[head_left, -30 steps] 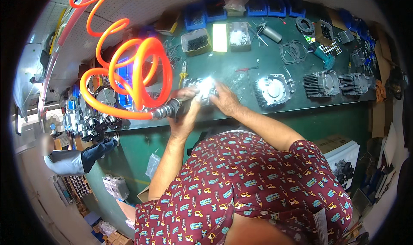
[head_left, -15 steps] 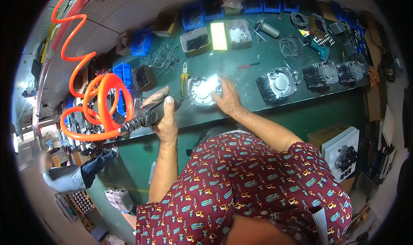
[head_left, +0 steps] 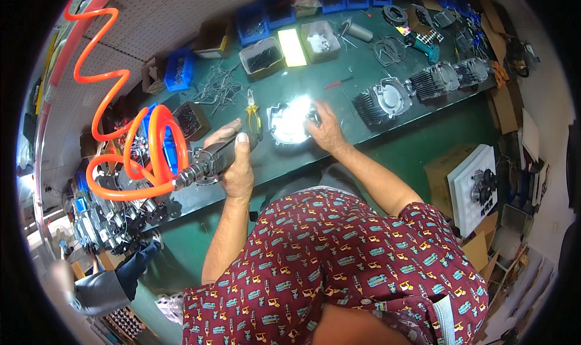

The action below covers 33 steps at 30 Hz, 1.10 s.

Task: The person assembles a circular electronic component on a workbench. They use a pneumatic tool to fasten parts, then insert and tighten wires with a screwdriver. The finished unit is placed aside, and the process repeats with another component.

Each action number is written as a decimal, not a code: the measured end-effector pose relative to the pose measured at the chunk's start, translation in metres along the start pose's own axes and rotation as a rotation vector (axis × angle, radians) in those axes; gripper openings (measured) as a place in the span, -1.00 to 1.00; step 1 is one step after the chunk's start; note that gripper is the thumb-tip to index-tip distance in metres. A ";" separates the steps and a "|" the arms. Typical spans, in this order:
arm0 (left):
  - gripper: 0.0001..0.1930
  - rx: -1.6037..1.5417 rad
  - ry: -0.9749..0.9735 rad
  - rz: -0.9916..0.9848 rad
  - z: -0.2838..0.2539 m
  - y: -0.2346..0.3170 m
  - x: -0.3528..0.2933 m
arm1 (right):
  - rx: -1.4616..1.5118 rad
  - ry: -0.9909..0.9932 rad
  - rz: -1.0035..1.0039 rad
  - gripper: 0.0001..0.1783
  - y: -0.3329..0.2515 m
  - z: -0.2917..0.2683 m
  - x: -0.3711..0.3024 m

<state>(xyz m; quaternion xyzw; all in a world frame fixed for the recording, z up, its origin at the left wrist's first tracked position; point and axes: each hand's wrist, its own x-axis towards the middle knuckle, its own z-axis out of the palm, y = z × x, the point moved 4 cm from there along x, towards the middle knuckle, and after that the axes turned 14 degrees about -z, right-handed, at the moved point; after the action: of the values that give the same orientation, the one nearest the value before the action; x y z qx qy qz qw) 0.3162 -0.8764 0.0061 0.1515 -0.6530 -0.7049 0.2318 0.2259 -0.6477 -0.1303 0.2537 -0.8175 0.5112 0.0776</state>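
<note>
My left hand [head_left: 237,174] is wrapped around a dark air tool [head_left: 215,158]. An orange coiled hose [head_left: 162,145] joins the tool's rear end, and its front end points at a round silver metal casting [head_left: 285,131] on the bench. Whether the tool touches the casting I cannot tell. The fingers of my right hand [head_left: 328,129] are bent against the casting's right side. Bright glare washes out much of the casting's face. Yellow-handled pliers [head_left: 252,116] lie just left of it.
Finned metal castings [head_left: 387,98] line the right of the green bench [head_left: 327,78]. Parts boxes [head_left: 261,57], blue bins [head_left: 179,68] and loose metal rods [head_left: 218,88] are farther back. A red-handled screwdriver [head_left: 339,83] lies behind my right hand. Another person [head_left: 103,289] is at the lower left.
The whole view has shifted and turned slightly, so the bench's right side sits higher and farther left. Both hands keep their holds on the air tool and the casting.
</note>
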 end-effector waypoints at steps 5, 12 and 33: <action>-0.72 -0.025 -0.037 0.011 -0.005 0.003 0.002 | 0.014 -0.025 0.098 -0.36 0.000 0.001 0.000; -0.75 0.048 -0.070 0.004 -0.001 0.005 0.006 | 0.017 -0.014 0.073 -0.38 -0.001 0.001 -0.001; -0.78 0.195 -0.325 -0.023 0.060 0.009 0.024 | 0.063 -0.035 0.045 -0.34 0.002 -0.002 0.001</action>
<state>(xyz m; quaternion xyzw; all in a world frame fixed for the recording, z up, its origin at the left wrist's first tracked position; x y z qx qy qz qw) 0.2662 -0.8387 0.0233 0.0647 -0.7451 -0.6563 0.0993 0.2242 -0.6459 -0.1306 0.2462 -0.8077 0.5340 0.0438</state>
